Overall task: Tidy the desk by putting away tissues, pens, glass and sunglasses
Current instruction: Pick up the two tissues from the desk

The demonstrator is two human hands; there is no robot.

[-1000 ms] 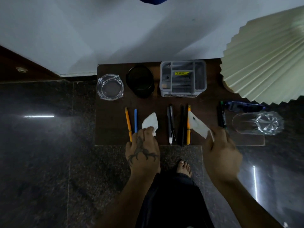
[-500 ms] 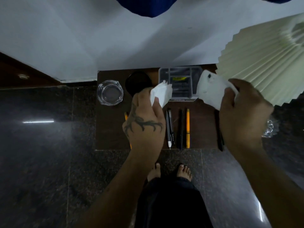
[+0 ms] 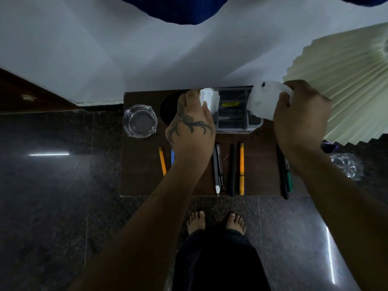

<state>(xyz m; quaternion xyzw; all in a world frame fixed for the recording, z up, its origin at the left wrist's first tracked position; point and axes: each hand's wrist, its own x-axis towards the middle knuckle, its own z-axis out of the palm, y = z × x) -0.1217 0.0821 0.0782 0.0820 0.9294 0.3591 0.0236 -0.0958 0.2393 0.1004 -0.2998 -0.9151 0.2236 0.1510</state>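
While both hands are raised above the back of the small wooden desk (image 3: 144,177), each grips its own tissue. The left hand (image 3: 190,128), marked with a dark tattoo, has thumb and fingers pinched on a crumpled white tissue (image 3: 210,98) that sticks up past its fingertips, over the left end of the grey organiser tray (image 3: 235,120). The right hand (image 3: 300,118) is curled around a larger white tissue (image 3: 262,100), which hangs in front of the tray's right end and covers that corner; a small dark spot shows near its upper edge. The two hands are apart, with the tray's middle compartments and a yellow label visible between them. Half hidden behind the left hand sits a round black container (image 3: 168,108), and to its left a clear glass ashtray (image 3: 140,120) rests on the desk's back corner. Nearer the front edge the pens lie in rows, roughly parallel: an orange pen (image 3: 162,158) and a blue pen (image 3: 172,157) by the left wrist, a grey pen (image 3: 215,171) beside a black pen (image 3: 220,164), then a dark pen (image 3: 232,169) next to a yellow pen (image 3: 241,169) in the middle, and a black marker (image 3: 282,175) with a green pen (image 3: 289,179) under the right forearm. Off the desk's right side, a cut drinking glass (image 3: 346,166) shows past the right arm, with the blue sunglasses (image 3: 328,147) just behind it, mostly hidden. A pleated cream lampshade (image 3: 346,91) fills the upper right. Bare feet (image 3: 216,222) stand on the dark stone floor (image 3: 63,206).
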